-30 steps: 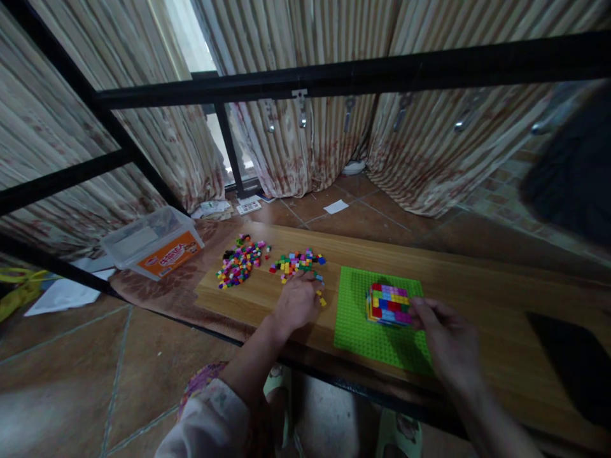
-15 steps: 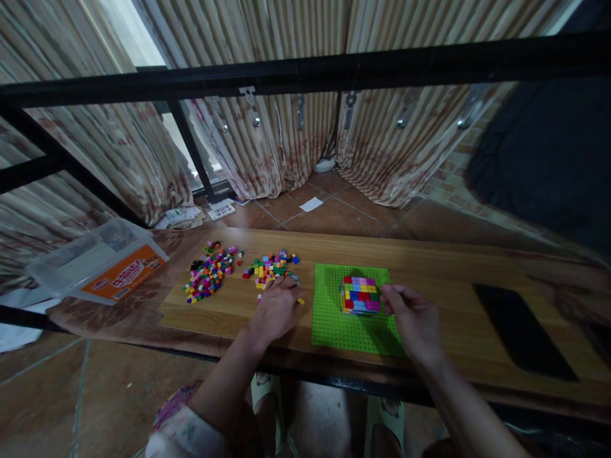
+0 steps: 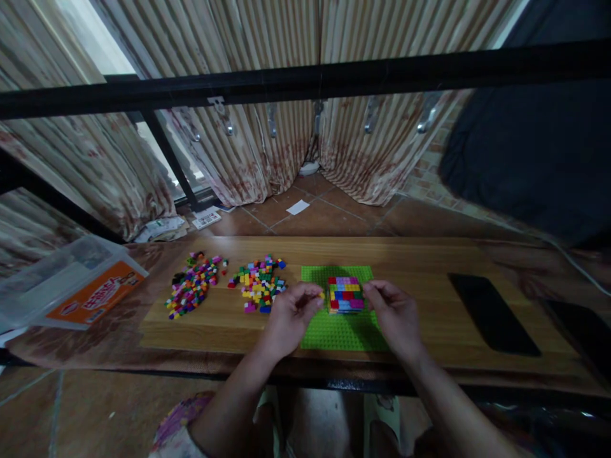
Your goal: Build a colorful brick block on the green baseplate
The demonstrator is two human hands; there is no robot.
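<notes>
A block of stacked, many-coloured toy bricks (image 3: 345,294) stands on the green studded baseplate (image 3: 329,334). Just left of it, my left hand (image 3: 292,315) pinches a small yellow brick (image 3: 321,295) between thumb and fingertips, over the plate's left part. My right hand (image 3: 395,312) is at the stack's right side, thumb and fingers pressed together close to its edge. Whether those fingertips touch the stack or hold a piece is too small to tell. To the left, a pile of loose bricks (image 3: 261,281) lies on the wooden board (image 3: 410,254).
A second pile of smaller bricks (image 3: 195,284) lies farther left. At the far left is a clear plastic box (image 3: 71,280) with an orange label. A black phone-like slab (image 3: 494,313) rests on the board at right. A black rail (image 3: 305,79) crosses behind, before striped curtains (image 3: 267,38).
My left hand has left the loose bricks and come right to the baseplate with a yellow brick. My right hand stays beside the stack. The camera view has shifted slightly.
</notes>
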